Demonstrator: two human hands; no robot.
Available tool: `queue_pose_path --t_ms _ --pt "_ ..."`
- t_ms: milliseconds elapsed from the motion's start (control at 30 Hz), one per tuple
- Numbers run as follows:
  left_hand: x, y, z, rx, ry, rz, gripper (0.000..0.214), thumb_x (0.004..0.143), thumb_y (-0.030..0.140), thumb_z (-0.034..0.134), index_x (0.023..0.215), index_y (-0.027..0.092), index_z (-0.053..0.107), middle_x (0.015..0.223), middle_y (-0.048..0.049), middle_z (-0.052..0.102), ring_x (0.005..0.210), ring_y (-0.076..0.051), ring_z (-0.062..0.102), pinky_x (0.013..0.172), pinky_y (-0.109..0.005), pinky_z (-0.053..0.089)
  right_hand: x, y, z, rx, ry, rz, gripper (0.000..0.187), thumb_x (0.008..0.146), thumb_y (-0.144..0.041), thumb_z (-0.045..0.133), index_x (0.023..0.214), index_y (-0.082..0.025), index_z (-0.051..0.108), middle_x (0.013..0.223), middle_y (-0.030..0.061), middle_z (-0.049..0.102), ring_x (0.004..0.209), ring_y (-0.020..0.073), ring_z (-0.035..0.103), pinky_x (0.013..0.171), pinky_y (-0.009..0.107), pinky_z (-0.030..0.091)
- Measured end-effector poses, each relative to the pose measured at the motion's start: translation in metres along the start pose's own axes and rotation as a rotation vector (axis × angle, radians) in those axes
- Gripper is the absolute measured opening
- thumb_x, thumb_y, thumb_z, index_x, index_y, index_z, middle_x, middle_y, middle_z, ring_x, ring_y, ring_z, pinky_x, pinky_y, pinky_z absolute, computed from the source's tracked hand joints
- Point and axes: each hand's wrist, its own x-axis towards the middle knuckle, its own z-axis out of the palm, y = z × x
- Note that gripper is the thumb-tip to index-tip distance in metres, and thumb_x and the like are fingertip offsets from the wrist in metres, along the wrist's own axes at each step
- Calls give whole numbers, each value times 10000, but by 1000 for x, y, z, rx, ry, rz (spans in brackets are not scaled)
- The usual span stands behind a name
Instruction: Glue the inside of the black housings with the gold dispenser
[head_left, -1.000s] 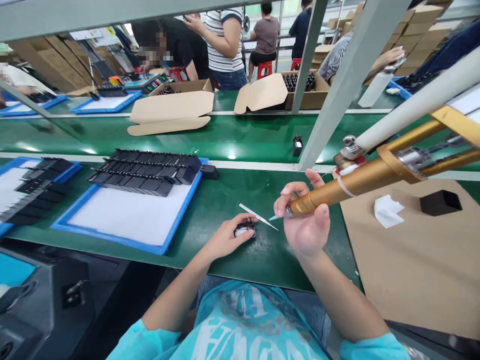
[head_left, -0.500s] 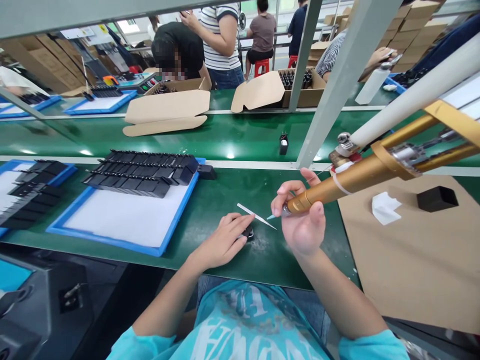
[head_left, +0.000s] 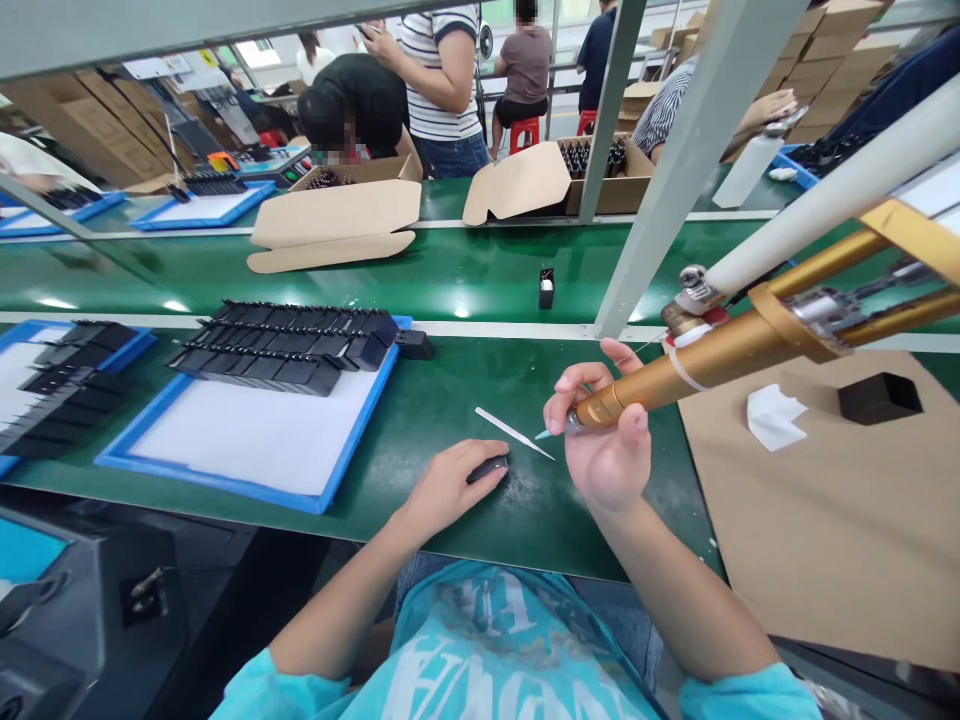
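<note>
My left hand (head_left: pixel 455 487) is closed around a small black plastic case (head_left: pixel 487 468) that rests on the green bench; the fingers cover part of it. In my right hand (head_left: pixel 606 450) lies a gold-coloured glue dispenser (head_left: pixel 645 383), its barrel between thumb and fingers. The pale blue nozzle tip (head_left: pixel 544 435) points left, apart from the case. Beyond the case, a thin white pointed strip, seemingly tweezers (head_left: pixel 514 433), lies flat on the bench near the nozzle.
A blue-rimmed tray (head_left: pixel 360 425) with rows of black adapters (head_left: pixel 285 345) stands at left. A cardboard sheet (head_left: pixel 825 520) at right bears a black case (head_left: pixel 879 398) and white paper (head_left: pixel 775 417). One black unit (head_left: pixel 546 288) sits on the belt. A metal post (head_left: pixel 675 170) rises behind the dispenser.
My left fingers have shifted from lying over the case to gripping its sides, and the case has turned. The unit on the belt has moved left. My right hand stays nearly still.
</note>
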Motion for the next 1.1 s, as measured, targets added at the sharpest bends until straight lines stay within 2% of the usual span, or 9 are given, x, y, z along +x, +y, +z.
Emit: queue_pose_path --t_ms 100,267,400,500,600,700,833,967,1100 --pt "-1 2 5 85 11 -15 247 967 310 519 1188 231 597 1166 -15 699 1040 -158 661 921 -288 517 0 0 0 1 3 0 402 869 -524 502 1203 -299 500 893 -10 608 539 102 539 541 298 413" --pt "-2 11 11 385 -21 -29 285 1001 281 395 1214 180 556 1187 -76 675 1068 -232 634 871 -388 517 -1 1 0 -16 8 2 411 864 -542 498 1198 -303 493 886 -9 607 535 107 531 539 301 421" --pt "-2 16 10 503 -98 -34 419 959 430 504 1296 181 498 1203 -95 655 1065 -272 618 827 -422 508 -2 1 0 -22 9 5 412 862 -543 497 1194 -301 489 882 -10 604 530 105 527 533 300 422" --pt "-2 12 11 495 -126 -63 415 940 400 548 1297 194 504 1122 -92 661 1000 -271 625 799 -413 506 -1 0 2 -39 21 2 411 855 -547 500 1183 -301 488 870 -15 599 517 103 520 523 297 417" --pt "-2 2 10 226 -84 -134 406 937 368 546 1317 236 489 1069 -69 645 980 -245 617 820 -378 504 -1 -1 2 -34 27 3 395 856 -532 504 1174 -298 497 864 -17 596 519 103 524 530 296 407" --pt "-2 -5 9 -381 70 -335 492 913 460 555 1346 258 439 1016 -46 626 908 -207 624 793 -340 513 0 -2 2 -21 32 8 381 861 -512 503 1176 -297 501 864 -18 597 526 101 530 537 292 400" --pt "-1 -3 7 -1198 143 -558 622 878 581 539 1386 249 401 850 -26 599 668 -156 602 544 -252 451 1 -3 1 -38 52 20 387 848 -519 518 1166 -298 512 855 -20 599 527 104 534 542 291 408" --pt "-1 -2 1 -1512 136 -626 580 871 539 567 1362 248 464 866 -41 613 660 -133 586 532 -228 421 2 -2 0 -29 64 17 393 841 -514 535 1163 -288 532 847 -15 602 519 105 538 544 291 413" --pt "-5 -7 -8 -1606 137 -583 550 870 521 571 1347 266 472 863 -32 599 653 -120 568 561 -233 425 3 -3 0 -27 75 22 399 829 -513 562 1153 -280 550 835 -9 609 516 110 539 534 289 413"
